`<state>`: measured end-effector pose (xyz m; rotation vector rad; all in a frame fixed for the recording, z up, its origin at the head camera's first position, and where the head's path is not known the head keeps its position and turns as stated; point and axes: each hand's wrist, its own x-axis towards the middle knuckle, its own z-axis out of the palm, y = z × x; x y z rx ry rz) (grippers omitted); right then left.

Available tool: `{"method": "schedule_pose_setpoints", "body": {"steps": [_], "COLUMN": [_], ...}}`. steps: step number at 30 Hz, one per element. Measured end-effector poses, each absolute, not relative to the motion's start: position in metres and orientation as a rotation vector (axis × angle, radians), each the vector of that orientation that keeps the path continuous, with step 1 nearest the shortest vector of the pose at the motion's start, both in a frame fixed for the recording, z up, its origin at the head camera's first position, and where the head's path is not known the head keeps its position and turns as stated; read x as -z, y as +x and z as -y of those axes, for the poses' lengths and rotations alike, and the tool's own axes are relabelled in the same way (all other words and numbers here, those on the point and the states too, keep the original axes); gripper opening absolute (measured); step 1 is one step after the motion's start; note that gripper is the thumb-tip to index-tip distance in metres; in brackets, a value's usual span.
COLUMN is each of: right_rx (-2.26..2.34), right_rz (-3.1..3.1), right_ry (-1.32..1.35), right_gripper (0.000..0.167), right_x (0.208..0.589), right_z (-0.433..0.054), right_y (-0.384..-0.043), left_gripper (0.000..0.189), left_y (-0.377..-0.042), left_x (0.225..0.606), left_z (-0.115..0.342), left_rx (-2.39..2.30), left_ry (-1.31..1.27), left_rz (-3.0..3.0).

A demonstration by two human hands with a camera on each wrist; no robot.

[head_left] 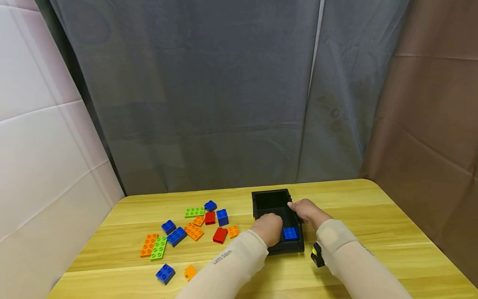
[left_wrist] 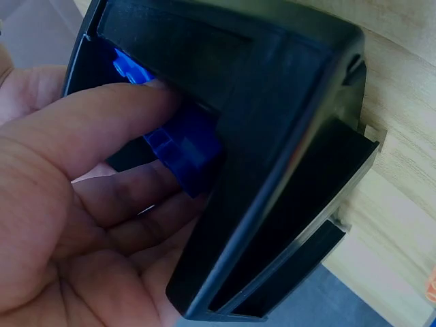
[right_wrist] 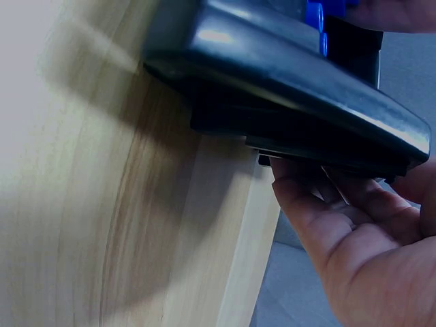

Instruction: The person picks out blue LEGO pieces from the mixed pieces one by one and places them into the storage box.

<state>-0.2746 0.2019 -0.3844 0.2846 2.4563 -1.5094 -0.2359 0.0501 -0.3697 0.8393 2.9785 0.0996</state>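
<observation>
A black tray-like box [head_left: 285,250] with an open top is at the right of the table. My left hand [head_left: 268,229] reaches over its left side and pinches a blue brick [left_wrist: 187,153] between thumb and fingers, as the left wrist view shows. Another blue brick [head_left: 290,234] lies inside the box near its front right corner. My right hand [head_left: 308,211] grips the box's right side, thumb on the rim. Seen from the right wrist, its fingers [right_wrist: 303,208] curl in beneath the box's edge.
Several loose bricks lie left of the box, among them a red brick [head_left: 220,235], an orange brick [head_left: 233,231], a green brick [head_left: 158,248] and a blue brick [head_left: 165,274]. Grey curtains [head_left: 209,104] hang behind the wooden table [head_left: 354,207]. A black-and-yellow device [head_left: 317,255] sits at my right wrist.
</observation>
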Motion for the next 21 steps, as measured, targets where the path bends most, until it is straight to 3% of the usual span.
{"method": "schedule_pose_setpoints", "body": {"steps": [21], "right_rx": [1.503], "right_rz": [-2.454], "right_ry": [0.309], "right_gripper": [0.037], "right_x": [0.3846], "right_z": [-0.2017], "right_y": [-0.2742], "left_gripper": [0.011], "left_y": [-0.2444], "left_x": [0.3799], "left_z": [-0.0581], "left_rx": [-0.064], "left_ry": [0.763], "left_rz": [-2.984]}}
